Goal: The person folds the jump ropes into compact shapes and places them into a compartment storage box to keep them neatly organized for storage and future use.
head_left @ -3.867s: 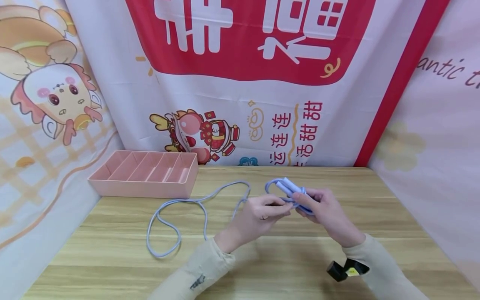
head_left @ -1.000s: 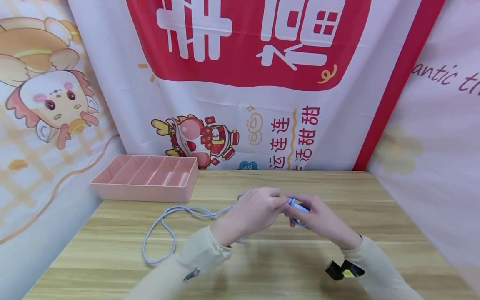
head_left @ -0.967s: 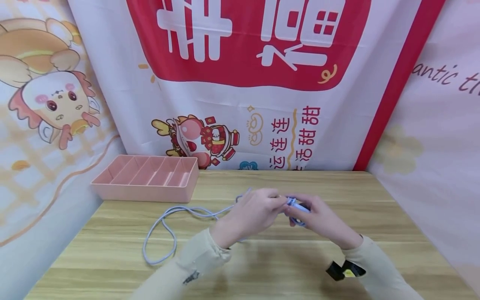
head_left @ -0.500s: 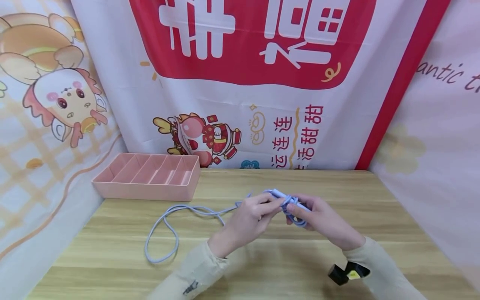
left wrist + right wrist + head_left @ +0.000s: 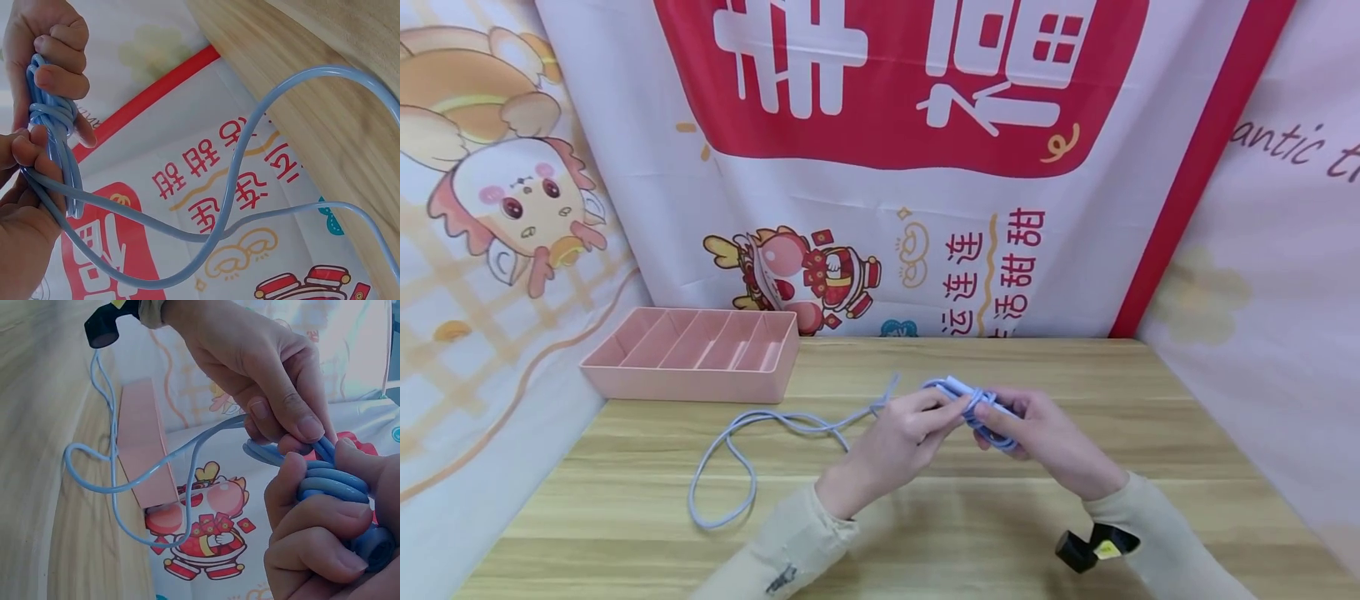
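Pink tray (image 5: 681, 384): stands at the left rear of the table (image 5: 970, 542), apart from both hands, probably to keep working room free.
Loose cord (image 5: 232, 181): loops across the table, two strands rising into the left hand's pinch.
Left hand (image 5: 904, 433): thumb and fingertips pinch the cord, apparently to guide it.
Wound bundle (image 5: 56, 117): lies between the hands, its wraps just beside the left fingertips and within the right fingers' curl.
Right hand (image 5: 1047, 429): fingers grip the bundle, apparently to steady it.
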`<state>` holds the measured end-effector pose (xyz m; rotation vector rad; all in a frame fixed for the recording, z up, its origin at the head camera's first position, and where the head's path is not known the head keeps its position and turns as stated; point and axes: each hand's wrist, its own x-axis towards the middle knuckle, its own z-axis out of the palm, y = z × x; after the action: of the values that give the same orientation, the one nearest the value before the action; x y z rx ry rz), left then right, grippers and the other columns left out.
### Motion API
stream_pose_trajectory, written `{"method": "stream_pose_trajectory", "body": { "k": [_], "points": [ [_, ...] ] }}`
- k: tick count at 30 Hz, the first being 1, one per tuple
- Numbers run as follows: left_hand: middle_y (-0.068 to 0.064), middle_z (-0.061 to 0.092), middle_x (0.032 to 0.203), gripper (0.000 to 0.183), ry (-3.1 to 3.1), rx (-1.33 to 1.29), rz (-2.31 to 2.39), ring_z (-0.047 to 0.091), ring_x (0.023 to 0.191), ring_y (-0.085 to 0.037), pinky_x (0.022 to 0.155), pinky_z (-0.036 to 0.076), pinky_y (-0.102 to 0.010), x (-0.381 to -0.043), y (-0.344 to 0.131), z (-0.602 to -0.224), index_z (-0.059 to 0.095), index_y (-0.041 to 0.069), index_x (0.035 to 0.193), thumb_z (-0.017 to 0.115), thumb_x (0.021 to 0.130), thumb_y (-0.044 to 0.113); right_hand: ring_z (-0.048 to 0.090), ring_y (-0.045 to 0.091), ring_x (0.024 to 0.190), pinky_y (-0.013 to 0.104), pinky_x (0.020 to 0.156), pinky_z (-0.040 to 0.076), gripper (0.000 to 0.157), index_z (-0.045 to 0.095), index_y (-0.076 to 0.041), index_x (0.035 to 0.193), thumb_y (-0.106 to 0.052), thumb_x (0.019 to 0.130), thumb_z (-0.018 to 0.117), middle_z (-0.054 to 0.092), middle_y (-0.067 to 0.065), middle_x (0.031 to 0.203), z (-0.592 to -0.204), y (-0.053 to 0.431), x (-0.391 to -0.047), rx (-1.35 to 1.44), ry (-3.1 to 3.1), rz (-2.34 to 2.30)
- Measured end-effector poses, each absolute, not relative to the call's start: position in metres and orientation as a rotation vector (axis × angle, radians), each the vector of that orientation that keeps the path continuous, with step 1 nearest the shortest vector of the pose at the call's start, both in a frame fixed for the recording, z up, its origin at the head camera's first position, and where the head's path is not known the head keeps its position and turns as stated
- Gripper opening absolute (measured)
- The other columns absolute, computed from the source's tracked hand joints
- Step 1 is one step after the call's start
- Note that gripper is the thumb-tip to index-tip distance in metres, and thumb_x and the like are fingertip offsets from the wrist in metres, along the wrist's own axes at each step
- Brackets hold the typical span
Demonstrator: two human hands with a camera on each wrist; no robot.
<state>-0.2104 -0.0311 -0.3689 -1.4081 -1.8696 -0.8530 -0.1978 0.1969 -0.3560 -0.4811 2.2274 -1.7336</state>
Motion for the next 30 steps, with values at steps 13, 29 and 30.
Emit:
{"method": "stream_pose_trajectory", "body": {
  "k": [13, 29, 30],
  "points": [
    [-0.005, 0.063, 0.097, 0.033, -1.845, -1.417, -0.893, 0.058, 0.084, -0.008, 0.073, 0.045, -0.011, -0.2077, -0.0288, -0.3707, 0.068, -0.002, 0.121, 0.071, 0.087, -0.004, 0.038, 0.015, 0.053, 0.021, 0.043, 0.03, 0.031, 0.068, -0.007, 0.105, -0.036, 0.1, 0.059, 0.059, 0.017, 0.076, -0.3608, 0.1925, -0.1958, -0.51, 2.29, -1.799],
    [-0.007, 0.062, 0.1, 0.036, -1.846, -1.45, -0.774, 0.06, 0.088, -0.012, 0.079, 0.046, -0.011, -0.2051, -0.0286, -0.3679, 0.066, -0.003, 0.123, 0.072, 0.087, -0.004, 0.04, 0.013, 0.054, 0.021, 0.044, 0.031, 0.036, 0.069, -0.006, 0.11, -0.039, 0.098, 0.061, 0.06, 0.017, 0.074, -0.3594, 0.1907, -0.1948, -0.471, 2.339, -1.816],
    [-0.007, 0.062, 0.1, 0.037, -1.852, -1.448, -0.77, 0.06, 0.087, -0.011, 0.078, 0.046, -0.01, -0.2046, -0.0288, -0.3679, 0.066, -0.003, 0.123, 0.072, 0.087, -0.004, 0.04, 0.013, 0.054, 0.021, 0.045, 0.031, 0.036, 0.069, -0.007, 0.111, -0.039, 0.098, 0.061, 0.06, 0.017, 0.074, -0.3591, 0.1909, -0.1945, -0.465, 2.343, -1.813]
  ]
}}
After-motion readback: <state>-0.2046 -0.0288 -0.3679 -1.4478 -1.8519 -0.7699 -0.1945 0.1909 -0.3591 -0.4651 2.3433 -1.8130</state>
